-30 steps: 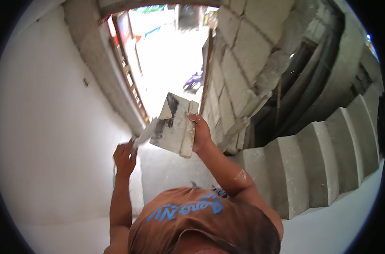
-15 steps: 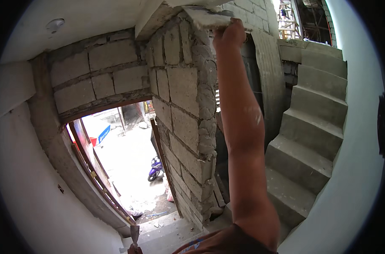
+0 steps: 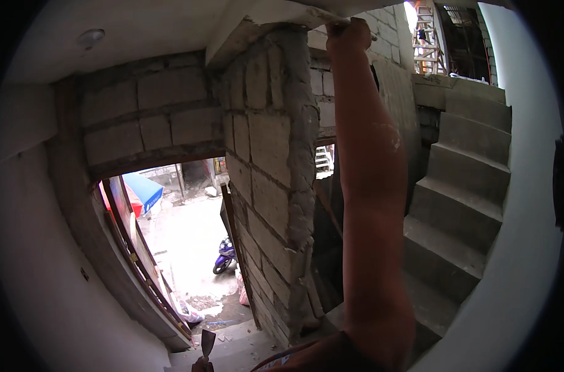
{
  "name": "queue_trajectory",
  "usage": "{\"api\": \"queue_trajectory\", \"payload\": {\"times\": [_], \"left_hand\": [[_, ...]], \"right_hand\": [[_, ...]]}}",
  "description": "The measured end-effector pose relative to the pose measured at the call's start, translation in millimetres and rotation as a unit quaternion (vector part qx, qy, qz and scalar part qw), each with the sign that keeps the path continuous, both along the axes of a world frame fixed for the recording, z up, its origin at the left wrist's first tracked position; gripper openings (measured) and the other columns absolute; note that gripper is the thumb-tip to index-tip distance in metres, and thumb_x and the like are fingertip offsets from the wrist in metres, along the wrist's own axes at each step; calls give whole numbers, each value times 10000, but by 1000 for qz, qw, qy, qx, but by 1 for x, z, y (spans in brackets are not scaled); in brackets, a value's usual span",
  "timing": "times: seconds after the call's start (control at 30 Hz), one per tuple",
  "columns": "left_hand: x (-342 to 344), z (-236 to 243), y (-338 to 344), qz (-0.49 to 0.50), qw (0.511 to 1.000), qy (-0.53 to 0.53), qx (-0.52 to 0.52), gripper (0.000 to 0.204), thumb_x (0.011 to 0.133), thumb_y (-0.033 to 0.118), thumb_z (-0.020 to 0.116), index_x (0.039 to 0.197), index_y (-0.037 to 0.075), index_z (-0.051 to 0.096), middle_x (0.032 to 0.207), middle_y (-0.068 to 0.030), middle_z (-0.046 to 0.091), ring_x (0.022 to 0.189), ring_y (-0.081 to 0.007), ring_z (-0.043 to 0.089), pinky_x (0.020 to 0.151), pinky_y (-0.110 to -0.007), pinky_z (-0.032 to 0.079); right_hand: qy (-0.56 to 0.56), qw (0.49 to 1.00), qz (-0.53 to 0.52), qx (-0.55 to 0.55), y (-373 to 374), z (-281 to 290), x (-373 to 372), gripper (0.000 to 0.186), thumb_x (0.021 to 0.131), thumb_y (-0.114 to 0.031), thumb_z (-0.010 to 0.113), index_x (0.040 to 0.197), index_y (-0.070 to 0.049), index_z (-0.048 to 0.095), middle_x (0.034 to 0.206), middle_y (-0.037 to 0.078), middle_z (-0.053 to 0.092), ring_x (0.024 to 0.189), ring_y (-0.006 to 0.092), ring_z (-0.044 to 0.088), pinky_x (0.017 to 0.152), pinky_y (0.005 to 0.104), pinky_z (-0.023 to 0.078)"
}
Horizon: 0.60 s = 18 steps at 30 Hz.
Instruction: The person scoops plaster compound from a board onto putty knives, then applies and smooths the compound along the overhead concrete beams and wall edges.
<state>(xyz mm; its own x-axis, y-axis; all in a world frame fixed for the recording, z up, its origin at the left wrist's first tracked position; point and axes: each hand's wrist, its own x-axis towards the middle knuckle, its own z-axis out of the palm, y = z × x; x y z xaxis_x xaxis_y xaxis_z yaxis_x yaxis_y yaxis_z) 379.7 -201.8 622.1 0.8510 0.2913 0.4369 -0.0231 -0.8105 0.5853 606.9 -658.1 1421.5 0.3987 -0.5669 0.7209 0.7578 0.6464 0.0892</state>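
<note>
My right hand (image 3: 350, 36) is raised high beside the pale concrete beam (image 3: 251, 28), closed on a flat, pale, stained board that is mostly hidden behind my fingers; whether the board touches the beam I cannot tell. Low at the bottom, my left hand (image 3: 202, 366) grips a putty knife (image 3: 207, 342), its blade upright. Below the beam stands a rough block wall (image 3: 269, 167) with grey mortar along its edge.
Concrete stairs (image 3: 455, 198) climb at the right toward an opening with a wooden ladder (image 3: 426, 49). Steps (image 3: 226, 347) lead down to a bright doorway, with a purple motorbike (image 3: 225, 254) and blue umbrella (image 3: 145, 192) outside. A white wall (image 3: 40, 248) borders the left.
Since a second ago my right hand has risen from chest height to the beam with the board, and my left hand has dropped away from it with the knife. The view has tilted upward.
</note>
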Motion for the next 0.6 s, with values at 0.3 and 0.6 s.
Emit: {"api": "queue_trajectory", "payload": {"times": [0.3, 0.6], "left_hand": [[21, 6, 6, -74, 996, 51, 3, 345, 981, 317, 512, 1153, 58, 662, 997, -185, 677, 876, -358, 646, 736, -442, 516], [66, 68, -29, -165, 972, -48, -161, 174, 863, 175, 612, 944, 23, 638, 764, -167, 595, 687, -311, 589, 623, -438, 445]], "right_hand": [[-75, 995, -66, 31, -78, 28, -87, 148, 949, -156, 458, 1012, -32, 508, 854, 160, 589, 712, 282, 602, 660, 402, 575], [-86, 946, -212, -229, -114, -68, -157, 364, 969, -198, 474, 1280, -9, 476, 1311, 165, 536, 1185, 285, 550, 954, 446, 514]]}}
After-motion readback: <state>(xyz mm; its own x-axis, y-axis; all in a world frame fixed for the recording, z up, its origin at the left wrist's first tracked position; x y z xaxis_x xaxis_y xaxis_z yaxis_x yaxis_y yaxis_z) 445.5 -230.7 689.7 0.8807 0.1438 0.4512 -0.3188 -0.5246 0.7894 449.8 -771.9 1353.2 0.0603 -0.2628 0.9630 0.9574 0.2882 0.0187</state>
